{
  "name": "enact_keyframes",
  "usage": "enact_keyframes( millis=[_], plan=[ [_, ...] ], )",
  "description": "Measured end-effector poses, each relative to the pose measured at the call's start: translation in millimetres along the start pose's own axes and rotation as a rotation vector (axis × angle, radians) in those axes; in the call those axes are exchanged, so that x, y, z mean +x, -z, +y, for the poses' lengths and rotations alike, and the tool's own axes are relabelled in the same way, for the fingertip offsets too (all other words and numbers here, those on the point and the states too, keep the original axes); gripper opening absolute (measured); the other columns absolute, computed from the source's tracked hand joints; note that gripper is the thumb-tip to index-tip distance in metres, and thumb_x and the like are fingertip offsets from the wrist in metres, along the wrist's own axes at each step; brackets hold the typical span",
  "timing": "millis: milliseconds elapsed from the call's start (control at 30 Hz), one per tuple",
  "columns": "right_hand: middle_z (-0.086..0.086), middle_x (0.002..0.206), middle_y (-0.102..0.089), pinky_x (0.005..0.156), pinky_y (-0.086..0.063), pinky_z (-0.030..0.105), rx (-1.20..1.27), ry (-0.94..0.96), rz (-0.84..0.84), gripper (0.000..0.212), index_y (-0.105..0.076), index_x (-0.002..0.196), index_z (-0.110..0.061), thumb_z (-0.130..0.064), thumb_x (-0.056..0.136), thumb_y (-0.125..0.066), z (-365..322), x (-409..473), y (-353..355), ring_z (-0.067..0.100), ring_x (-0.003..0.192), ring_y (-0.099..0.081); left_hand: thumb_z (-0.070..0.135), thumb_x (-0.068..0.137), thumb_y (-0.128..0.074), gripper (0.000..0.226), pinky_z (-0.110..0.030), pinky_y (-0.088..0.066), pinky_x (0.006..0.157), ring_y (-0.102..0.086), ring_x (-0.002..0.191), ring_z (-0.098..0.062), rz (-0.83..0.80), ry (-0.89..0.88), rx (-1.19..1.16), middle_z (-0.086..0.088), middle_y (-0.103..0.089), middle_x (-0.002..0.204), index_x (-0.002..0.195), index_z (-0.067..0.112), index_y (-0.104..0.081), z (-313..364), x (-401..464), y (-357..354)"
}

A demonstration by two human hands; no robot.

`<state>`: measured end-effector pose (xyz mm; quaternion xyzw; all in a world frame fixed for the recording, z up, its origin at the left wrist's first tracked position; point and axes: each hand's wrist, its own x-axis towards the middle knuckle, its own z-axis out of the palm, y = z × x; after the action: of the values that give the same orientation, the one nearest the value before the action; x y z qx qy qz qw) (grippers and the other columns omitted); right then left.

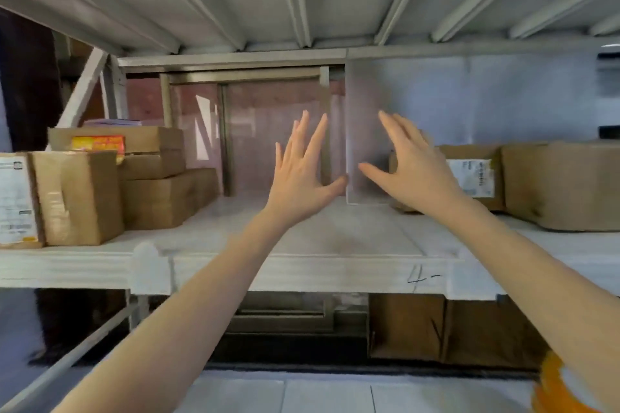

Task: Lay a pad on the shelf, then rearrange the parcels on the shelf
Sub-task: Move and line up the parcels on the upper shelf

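A pale white pad (335,238) lies flat on the middle of the white shelf (302,270), its front edge at the shelf lip. My left hand (302,174) and my right hand (412,168) are raised above the pad with fingers spread and straight, holding nothing. Brown cardboard parcels stand on both sides: a labelled box (73,198) and a stack of boxes (157,178) at the left, a labelled parcel (469,174) and a large box (567,184) at the right. My right hand partly covers the labelled parcel at the right.
The ribbed underside of the upper shelf (302,3) hangs low overhead. Translucent plastic sheeting (436,100) covers the back. A brown box (436,325) sits on the level below. A diagonal brace (84,84) stands at the back left. Tiled floor (302,392) is under me.
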<state>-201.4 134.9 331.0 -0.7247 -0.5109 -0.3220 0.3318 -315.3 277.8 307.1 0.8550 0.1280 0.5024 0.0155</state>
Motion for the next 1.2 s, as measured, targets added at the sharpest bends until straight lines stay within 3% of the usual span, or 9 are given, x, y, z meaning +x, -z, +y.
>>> enact_keyframes(
  millis=[233,433,567,700,867,1067,1200],
  plan=[
    [0.005,0.158,-0.008,0.113,-0.018,0.039,-0.052,-0.117,-0.09,0.084,-0.007,0.149,-0.027,-0.047,0.085,-0.058,102.0,-16.6,47.3,0.027,0.144,-0.011,0.045,0.082,-0.061,0.089,-0.044,0.008,0.116,0.007,0.147,-0.015,-0.085,-0.015,-0.069,0.005,0.01,0.16,0.15,0.034,-0.004,71.9,32.5,-78.7],
    [0.004,0.159,-0.003,0.114,-0.019,0.037,-0.054,-0.102,-0.161,0.084,-0.007,0.149,-0.027,-0.04,0.084,-0.06,158.5,-9.4,49.6,0.024,0.145,-0.007,0.045,0.083,-0.06,0.09,-0.048,0.003,0.118,0.008,0.147,-0.02,-0.142,-0.006,-0.002,0.002,0.008,0.16,0.151,0.03,-0.003,91.0,64.6,-122.6],
    [0.004,0.158,-0.004,0.112,-0.021,0.036,-0.133,-0.037,-0.121,0.078,-0.013,0.148,-0.024,-0.038,0.086,-0.058,183.6,1.5,43.5,0.025,0.143,-0.013,0.052,0.083,-0.059,0.088,-0.046,0.003,0.119,0.008,0.147,-0.018,-0.234,0.066,0.014,0.0,0.006,0.16,0.15,0.028,-0.007,90.9,82.5,-148.6],
    [0.005,0.158,-0.007,0.113,-0.021,0.038,-0.166,-0.025,-0.072,0.074,-0.016,0.147,-0.024,-0.038,0.087,-0.057,206.5,8.8,49.3,0.025,0.144,-0.013,0.057,0.083,-0.057,0.087,-0.045,0.003,0.117,0.004,0.148,-0.02,-0.312,0.014,0.008,0.0,0.003,0.16,0.15,0.03,-0.009,114.5,100.0,-169.2],
    [0.007,0.157,-0.014,0.113,-0.021,0.041,-0.2,-0.056,-0.023,0.075,-0.02,0.146,-0.023,-0.046,0.085,-0.056,239.1,9.8,68.6,0.025,0.143,-0.016,0.059,0.081,-0.058,0.088,-0.043,-0.003,0.118,0.001,0.147,-0.018,-0.42,-0.075,-0.125,0.004,0.002,0.16,0.15,0.032,-0.009,164.2,119.0,-194.7],
    [0.008,0.157,-0.013,0.116,-0.016,0.047,-0.235,-0.238,0.017,0.076,-0.02,0.146,-0.027,-0.065,0.084,-0.042,287.1,1.5,93.3,0.029,0.144,-0.011,0.072,0.07,-0.059,0.102,-0.04,-0.017,0.118,-0.009,0.147,-0.015,-0.555,0.063,-0.357,0.007,-0.008,0.16,0.15,0.035,-0.006,192.9,136.1,-225.9],
    [0.008,0.158,-0.007,0.113,-0.014,0.058,-0.234,-0.423,-0.071,0.085,-0.013,0.147,-0.031,-0.077,0.078,-0.032,315.8,-6.5,99.4,0.034,0.144,-0.005,0.065,0.073,-0.062,0.095,-0.029,-0.024,0.113,-0.026,0.141,-0.015,-0.541,0.053,-0.373,0.004,-0.026,0.154,0.149,0.027,-0.019,196.9,139.1,-233.5]
  ],
)
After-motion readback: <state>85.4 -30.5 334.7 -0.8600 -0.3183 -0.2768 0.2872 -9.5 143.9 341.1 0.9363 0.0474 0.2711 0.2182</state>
